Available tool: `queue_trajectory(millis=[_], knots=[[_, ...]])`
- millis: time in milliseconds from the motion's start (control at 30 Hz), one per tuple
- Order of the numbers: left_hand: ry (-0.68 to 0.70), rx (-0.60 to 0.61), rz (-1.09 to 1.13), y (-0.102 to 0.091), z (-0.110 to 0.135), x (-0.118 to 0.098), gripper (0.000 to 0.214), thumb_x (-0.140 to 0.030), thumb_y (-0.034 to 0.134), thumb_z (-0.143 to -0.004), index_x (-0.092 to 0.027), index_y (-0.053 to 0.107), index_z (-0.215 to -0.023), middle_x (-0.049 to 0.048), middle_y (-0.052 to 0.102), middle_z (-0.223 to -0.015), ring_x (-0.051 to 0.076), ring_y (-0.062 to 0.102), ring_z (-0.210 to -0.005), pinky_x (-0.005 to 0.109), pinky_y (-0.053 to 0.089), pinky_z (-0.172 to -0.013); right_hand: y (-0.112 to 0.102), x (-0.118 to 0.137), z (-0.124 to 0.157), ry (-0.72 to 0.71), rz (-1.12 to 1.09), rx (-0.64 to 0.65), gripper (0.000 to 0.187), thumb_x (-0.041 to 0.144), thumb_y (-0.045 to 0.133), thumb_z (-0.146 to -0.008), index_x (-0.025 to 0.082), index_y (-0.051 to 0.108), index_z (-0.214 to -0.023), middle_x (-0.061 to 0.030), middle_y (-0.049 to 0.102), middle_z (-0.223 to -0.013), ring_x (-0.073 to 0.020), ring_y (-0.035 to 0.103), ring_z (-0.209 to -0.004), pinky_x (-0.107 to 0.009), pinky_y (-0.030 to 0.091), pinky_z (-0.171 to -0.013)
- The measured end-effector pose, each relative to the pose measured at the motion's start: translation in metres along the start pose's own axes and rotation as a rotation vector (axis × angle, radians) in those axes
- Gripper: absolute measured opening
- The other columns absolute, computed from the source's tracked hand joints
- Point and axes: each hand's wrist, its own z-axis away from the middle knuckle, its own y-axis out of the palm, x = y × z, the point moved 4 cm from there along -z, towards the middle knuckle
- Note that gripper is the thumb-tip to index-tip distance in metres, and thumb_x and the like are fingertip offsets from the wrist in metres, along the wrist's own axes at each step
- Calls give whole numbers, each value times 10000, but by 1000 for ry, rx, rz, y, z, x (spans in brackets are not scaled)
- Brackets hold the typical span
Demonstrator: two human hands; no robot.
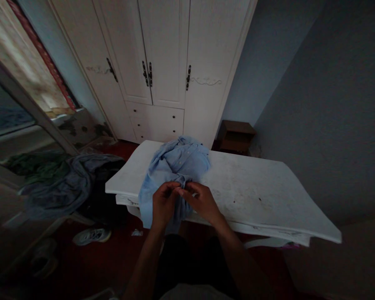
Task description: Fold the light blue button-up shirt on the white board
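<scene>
Two hands at work on one garment: left hand (164, 204) and right hand (203, 201) meet above the near edge of the white tabletop (253, 183), left of its middle. Blue shirt (171, 160) lies bunched on that left part of the tabletop, lower cloth hanging over the near edge; small buttons (179, 163) show on the part lying farther in.

Step in hand, as judged: fine fingertip work on a gathered bit of the shirt, perhaps at a fastening or seam. Which of these cannot be told, since the fingers cover the spot.

Grip: narrow on both sides, thumb and forefinger of each hand pinching cloth, tips touching or nearly so. Whether a button sits between them: not visible.

Next move, as judged, calls for small thumb and finger action with little arm travel, one pinch steadying the fabric for the other.

Pose: forearms rise from below the tabletop's near edge and converge, elbows apart. Left wrist fairly upright, fingers bent toward the right; right hand slants inward, knuckles up, its thumb reaching toward the left fingertips.
</scene>
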Motion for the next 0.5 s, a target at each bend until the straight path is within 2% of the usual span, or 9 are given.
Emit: queue_trajectory(millis=[100, 167, 333, 500], knots=[[8, 47, 35, 4, 4, 3, 218, -310, 665, -774, -186, 619, -947, -9, 621, -752, 131, 586, -698, 239, 458, -667, 5, -19, 1, 125, -175, 10, 257, 423, 590, -833, 201, 617, -708, 29, 510, -608, -111, 521, -534, -208, 443, -450], [11, 89, 21, 4, 6, 6, 230, -329, 648, -793, -188, 608, -971, -19, 588, -726, 123, 559, -659, 228, 440, -623, 6, -28, 2, 161, -221, 26, 267, 419, 559, -839, 204, 576, -681, 41, 444, -582, -103, 493, -489, -207, 443, -416], [76, 140, -188, 2, 12, 6, 225, -341, 572, -862, -197, 618, -1030, -1, 606, -771, 142, 571, -708, 257, 453, -674, 2, -30, 5, 78, -72, -2, 237, 285, 520, -830, 209, 464, -612, 51, 391, -551, -95, 445, -497, -188, 374, -441], [337, 134, -474, 1, 16, -12, 165, -326, 615, -842, -209, 647, -954, 48, 637, -900, 189, 608, -842, 307, 479, -776, 0, -20, 6, -31, 4, 41, 216, 224, 503, -825, 201, 460, -615, 47, 405, -586, -96, 409, -550, -206, 312, -510]])
